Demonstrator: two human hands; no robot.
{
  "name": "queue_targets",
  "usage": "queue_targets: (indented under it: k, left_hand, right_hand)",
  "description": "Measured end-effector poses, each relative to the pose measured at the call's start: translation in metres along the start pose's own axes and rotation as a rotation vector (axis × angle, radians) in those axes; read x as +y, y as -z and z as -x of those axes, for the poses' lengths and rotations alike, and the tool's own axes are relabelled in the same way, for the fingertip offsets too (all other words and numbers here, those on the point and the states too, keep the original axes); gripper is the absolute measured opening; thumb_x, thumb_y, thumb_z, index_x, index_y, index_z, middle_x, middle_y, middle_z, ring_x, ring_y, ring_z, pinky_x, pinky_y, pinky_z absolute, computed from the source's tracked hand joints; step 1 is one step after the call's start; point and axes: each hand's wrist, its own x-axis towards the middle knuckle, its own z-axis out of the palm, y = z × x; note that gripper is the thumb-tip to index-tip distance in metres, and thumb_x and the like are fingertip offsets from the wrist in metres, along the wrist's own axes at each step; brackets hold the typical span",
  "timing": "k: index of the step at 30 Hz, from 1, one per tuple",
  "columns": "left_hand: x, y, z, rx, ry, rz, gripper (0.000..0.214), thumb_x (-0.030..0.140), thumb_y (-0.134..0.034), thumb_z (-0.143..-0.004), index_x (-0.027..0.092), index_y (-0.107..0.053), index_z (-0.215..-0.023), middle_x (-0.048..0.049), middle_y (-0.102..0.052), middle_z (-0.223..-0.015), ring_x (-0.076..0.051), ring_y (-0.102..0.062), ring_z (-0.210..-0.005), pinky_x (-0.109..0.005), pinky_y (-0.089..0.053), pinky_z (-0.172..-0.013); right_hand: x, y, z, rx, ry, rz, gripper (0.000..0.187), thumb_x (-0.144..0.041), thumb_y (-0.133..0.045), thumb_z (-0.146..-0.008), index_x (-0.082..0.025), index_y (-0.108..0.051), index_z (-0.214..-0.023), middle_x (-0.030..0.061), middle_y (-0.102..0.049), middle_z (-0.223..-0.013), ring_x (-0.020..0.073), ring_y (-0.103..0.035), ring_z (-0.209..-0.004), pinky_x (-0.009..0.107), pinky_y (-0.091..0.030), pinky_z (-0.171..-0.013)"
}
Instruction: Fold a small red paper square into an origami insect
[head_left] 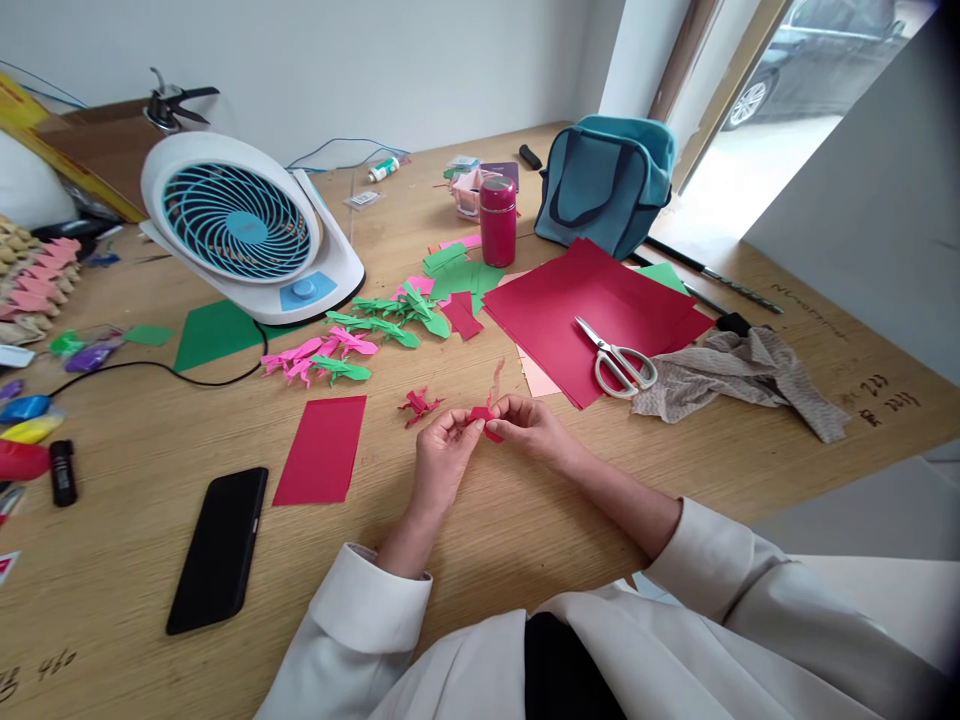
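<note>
Between my two hands is a small piece of folded red paper (482,413), pinched above the wooden table. My left hand (444,445) grips its left side with thumb and fingers, and my right hand (529,428) pinches its right side. Just left of my fingertips lies a finished-looking red folded paper figure (418,404) with thin legs. A stack of red paper rectangles (321,450) rests farther left. Pink folded figures (300,358) and green folded figures (409,312) are grouped beyond them.
White-handled scissors (619,362) lie on large red paper sheets (555,300) at right, beside a crumpled cloth (742,375). A black phone (217,550) is at left. Behind stand a fan (240,225), a red flask (498,222) and a blue bag (600,190).
</note>
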Motion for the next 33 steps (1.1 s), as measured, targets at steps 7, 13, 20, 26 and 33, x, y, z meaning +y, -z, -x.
queue_targets:
  k: [7, 13, 20, 26, 33]
  left_hand:
    - [0.003, -0.004, 0.002, 0.018, -0.033, 0.011, 0.016, 0.026, -0.077, -0.07, 0.016, -0.069, -0.078, -0.002, -0.072, -0.08, -0.015, -0.067, -0.077, -0.027, -0.053, -0.077]
    - [0.012, -0.007, 0.005, 0.086, 0.095, 0.182, 0.048, 0.024, -0.085, -0.063, 0.019, -0.064, -0.107, 0.0013, -0.071, -0.076, -0.012, -0.067, -0.074, -0.025, -0.051, -0.077]
    - [0.012, -0.011, 0.008, 0.082, 0.156, 0.337, 0.03, 0.029, -0.089, -0.057, 0.015, -0.069, -0.075, -0.0022, -0.073, -0.079, -0.013, -0.066, -0.077, -0.028, -0.05, -0.081]
    - [0.009, -0.013, 0.01, 0.098, 0.127, 0.333, 0.029, 0.031, -0.088, -0.06, 0.016, -0.068, -0.075, -0.0009, -0.073, -0.078, -0.012, -0.065, -0.074, -0.026, -0.049, -0.077]
    - [0.008, -0.012, 0.008, 0.118, 0.103, 0.258, 0.029, 0.032, -0.086, -0.06, 0.017, -0.067, -0.076, -0.0003, -0.073, -0.078, -0.014, -0.066, -0.075, -0.029, -0.051, -0.08]
  right_hand:
    - [-0.001, 0.001, 0.002, 0.023, -0.009, -0.025, 0.035, -0.043, -0.087, -0.065, -0.017, -0.064, -0.072, -0.0027, -0.066, -0.068, 0.0092, -0.057, -0.062, 0.024, -0.044, -0.065]
    - [-0.003, -0.004, 0.004, 0.018, 0.027, -0.064, 0.031, -0.041, -0.086, -0.068, -0.019, -0.064, -0.073, -0.0034, -0.067, -0.067, 0.0095, -0.058, -0.063, 0.024, -0.046, -0.066]
    - [-0.002, -0.009, 0.007, 0.047, 0.058, -0.066, 0.03, -0.041, -0.086, -0.068, -0.019, -0.066, -0.073, -0.0022, -0.07, -0.07, 0.0105, -0.062, -0.066, 0.025, -0.049, -0.071]
    - [-0.002, -0.008, 0.005, 0.076, 0.045, -0.055, 0.032, -0.043, -0.087, -0.064, -0.019, -0.067, -0.071, -0.0024, -0.07, -0.068, 0.0106, -0.061, -0.064, 0.025, -0.049, -0.068]
    - [-0.005, -0.006, 0.005, 0.046, 0.009, -0.058, 0.032, -0.043, -0.086, -0.067, -0.018, -0.068, -0.075, -0.0025, -0.068, -0.068, 0.0101, -0.058, -0.062, 0.025, -0.047, -0.066]
